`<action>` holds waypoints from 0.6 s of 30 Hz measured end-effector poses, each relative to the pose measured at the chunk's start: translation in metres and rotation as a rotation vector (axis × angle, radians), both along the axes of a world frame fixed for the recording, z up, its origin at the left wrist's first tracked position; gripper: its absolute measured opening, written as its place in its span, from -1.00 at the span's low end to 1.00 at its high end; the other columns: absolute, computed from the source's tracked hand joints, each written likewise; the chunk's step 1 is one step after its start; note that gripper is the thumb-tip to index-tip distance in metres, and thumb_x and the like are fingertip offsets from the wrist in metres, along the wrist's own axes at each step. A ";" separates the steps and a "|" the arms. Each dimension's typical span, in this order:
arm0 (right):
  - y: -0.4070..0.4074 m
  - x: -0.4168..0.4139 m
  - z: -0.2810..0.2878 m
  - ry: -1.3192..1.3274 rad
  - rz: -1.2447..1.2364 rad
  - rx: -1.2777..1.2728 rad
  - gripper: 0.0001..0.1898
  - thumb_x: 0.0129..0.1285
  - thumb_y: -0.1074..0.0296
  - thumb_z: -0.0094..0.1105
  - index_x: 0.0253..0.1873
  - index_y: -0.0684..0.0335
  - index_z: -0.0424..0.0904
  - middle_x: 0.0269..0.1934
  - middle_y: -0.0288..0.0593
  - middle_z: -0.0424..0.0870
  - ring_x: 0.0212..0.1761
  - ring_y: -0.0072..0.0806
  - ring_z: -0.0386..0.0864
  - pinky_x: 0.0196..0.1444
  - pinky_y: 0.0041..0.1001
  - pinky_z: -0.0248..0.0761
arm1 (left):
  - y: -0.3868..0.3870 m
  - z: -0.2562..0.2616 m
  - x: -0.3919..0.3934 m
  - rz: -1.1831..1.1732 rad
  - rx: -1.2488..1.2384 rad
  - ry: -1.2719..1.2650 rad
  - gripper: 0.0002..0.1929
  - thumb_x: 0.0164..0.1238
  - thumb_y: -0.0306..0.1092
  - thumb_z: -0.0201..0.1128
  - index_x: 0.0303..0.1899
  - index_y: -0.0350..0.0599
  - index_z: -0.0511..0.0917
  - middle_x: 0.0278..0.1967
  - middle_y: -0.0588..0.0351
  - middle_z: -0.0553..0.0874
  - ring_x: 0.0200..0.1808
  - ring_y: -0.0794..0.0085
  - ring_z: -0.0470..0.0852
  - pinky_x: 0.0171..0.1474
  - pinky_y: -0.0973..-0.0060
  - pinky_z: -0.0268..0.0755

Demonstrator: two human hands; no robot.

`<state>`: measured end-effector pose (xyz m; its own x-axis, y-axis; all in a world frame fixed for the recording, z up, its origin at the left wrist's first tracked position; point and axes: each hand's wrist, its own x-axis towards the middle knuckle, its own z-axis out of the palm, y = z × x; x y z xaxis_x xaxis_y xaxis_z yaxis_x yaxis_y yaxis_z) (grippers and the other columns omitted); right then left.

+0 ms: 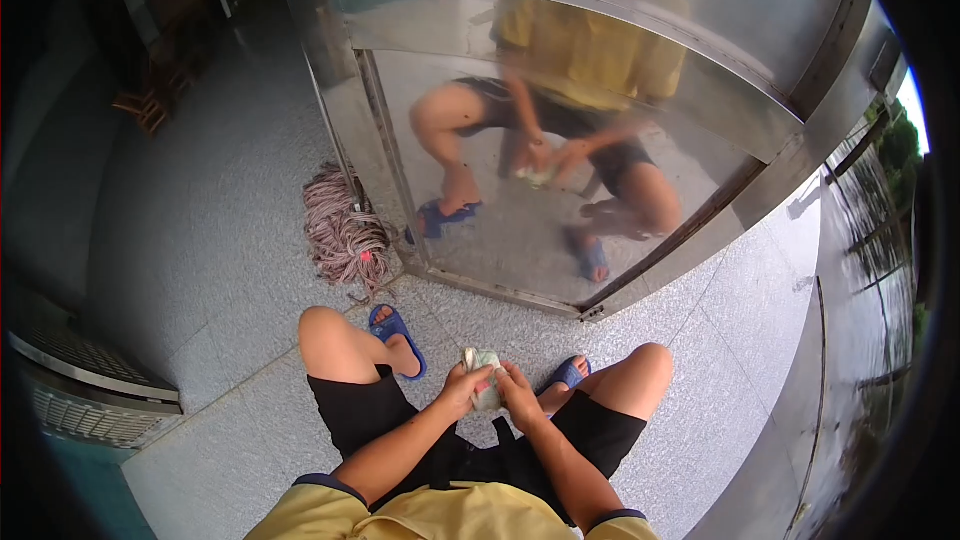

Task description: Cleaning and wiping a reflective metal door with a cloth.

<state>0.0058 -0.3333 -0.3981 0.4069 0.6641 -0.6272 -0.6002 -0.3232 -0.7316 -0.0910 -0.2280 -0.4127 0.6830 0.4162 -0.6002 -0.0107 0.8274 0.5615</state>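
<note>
Between my knees, my left hand [459, 390] and my right hand [519, 394] together hold a small, soft folded bundle [486, 361]. It is pale white-green with a pinkish-red patch; I cannot tell whether it is cloth or paper. The left thumb presses across its top, while the right fingers grip its right side. My knees are spread, and blue slide sandals [394, 330] are on my feet. In front stands a shiny metal panel [517, 255] in a steel frame, which mirrors my seated legs, arms and the bundle.
A string mop [341, 229] with pinkish-grey strands rests on the floor left of the panel, its metal pole leaning upward. Speckled stone tiles [247, 420] cover the floor. Farther left are a grille-fronted metal door [105, 397] and a wooden chair [146, 109]. At right, the floor edge meets water [862, 240].
</note>
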 end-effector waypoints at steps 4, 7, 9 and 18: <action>0.015 -0.010 0.009 0.031 0.001 0.067 -0.51 0.40 0.29 0.14 0.34 0.30 0.27 0.05 -0.09 0.56 0.13 -0.32 0.54 0.13 -0.34 0.47 | 0.004 -0.010 -0.013 0.085 -0.223 -0.089 -0.73 0.44 -0.30 0.15 0.06 -0.19 0.51 -0.05 0.01 0.66 0.03 0.24 0.65 0.15 0.23 0.49; 0.017 0.005 -0.023 0.224 -0.062 0.132 -0.54 0.39 0.32 0.14 0.31 0.29 0.29 0.05 -0.06 0.57 0.09 -0.30 0.57 0.10 -0.35 0.50 | 0.007 -0.019 -0.009 0.088 -0.237 -0.150 -0.72 0.43 -0.28 0.16 0.06 -0.19 0.51 -0.04 0.01 0.66 0.03 0.23 0.65 0.15 0.24 0.49; 0.018 0.003 -0.031 0.214 -0.060 0.087 -0.56 0.38 0.36 0.14 0.30 0.29 0.31 0.04 -0.05 0.58 0.03 -0.28 0.60 0.05 -0.34 0.52 | 0.005 -0.026 -0.011 0.089 -0.212 -0.147 -0.75 0.42 -0.31 0.17 0.03 -0.18 0.52 -0.07 0.02 0.66 -0.01 0.27 0.66 0.10 0.27 0.52; 0.016 -0.019 -0.052 -0.473 0.136 -0.196 -0.57 0.25 0.33 0.23 0.21 0.24 0.47 -0.14 0.02 0.67 -0.10 -0.28 0.64 -0.04 -0.34 0.51 | -0.004 -0.017 -0.008 -0.029 0.408 0.336 -0.64 0.23 -0.25 0.30 -0.01 -0.23 0.53 -0.22 0.06 0.69 -0.20 0.35 0.69 -0.15 0.39 0.54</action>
<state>-0.0133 -0.3175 -0.4506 0.5940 0.6188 -0.5140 -0.1627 -0.5333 -0.8301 -0.0985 -0.2325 -0.4296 0.4956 0.6456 -0.5810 0.2449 0.5379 0.8066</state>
